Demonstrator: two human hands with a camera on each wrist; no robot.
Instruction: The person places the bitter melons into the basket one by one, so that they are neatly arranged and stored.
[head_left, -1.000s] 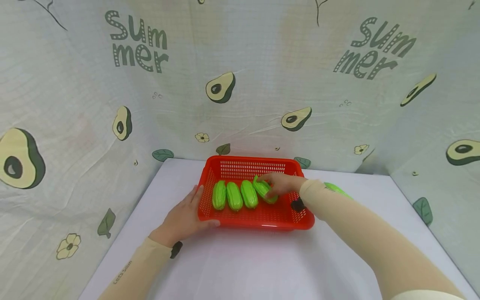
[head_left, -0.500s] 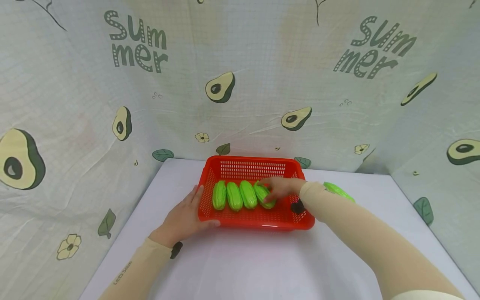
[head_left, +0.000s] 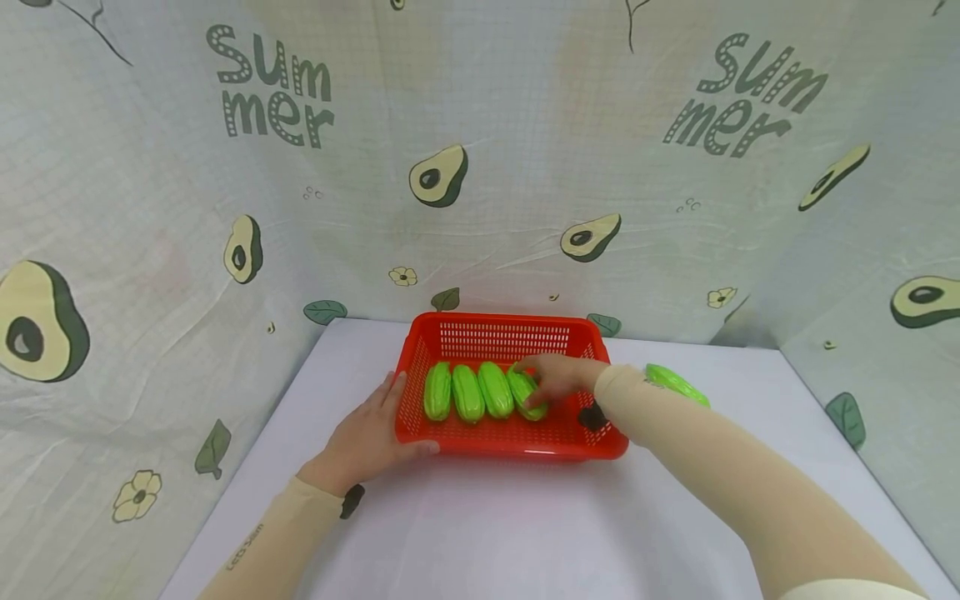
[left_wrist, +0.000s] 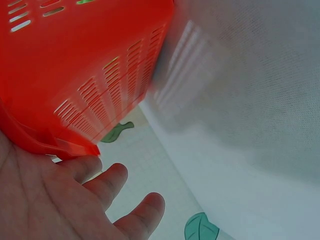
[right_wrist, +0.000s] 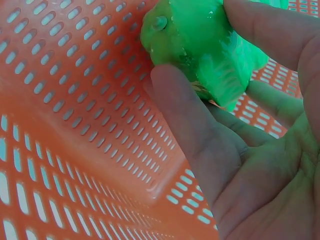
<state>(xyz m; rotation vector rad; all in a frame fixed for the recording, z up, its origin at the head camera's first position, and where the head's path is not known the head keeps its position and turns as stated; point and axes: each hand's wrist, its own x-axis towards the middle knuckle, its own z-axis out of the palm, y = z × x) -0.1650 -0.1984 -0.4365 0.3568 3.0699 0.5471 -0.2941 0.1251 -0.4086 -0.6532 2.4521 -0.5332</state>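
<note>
In the head view, several bright green ridged gourds lie side by side in a red perforated plastic basket (head_left: 510,450). My right hand (head_left: 558,377) reaches over the right wall and holds the rightmost gourd (head_left: 522,390) between thumb and fingers. The right wrist view shows this gourd (right_wrist: 200,45) close up, with the fingers around it and the basket's holes beneath. My left hand (head_left: 371,437) rests against the basket's left front corner, fingers along the left side and thumb along the front. Its fingers (left_wrist: 142,215) extend past the rim in the left wrist view.
Another green gourd (head_left: 678,383) lies on the white table (head_left: 480,525) right of the basket, partly behind my right forearm. A printed cloth (head_left: 517,108) with avocados and lettering stands behind the table and along both sides.
My right hand has set the rightmost gourd lower and closer to its neighbour, less slanted than before. The left hand and basket have stayed put.
</note>
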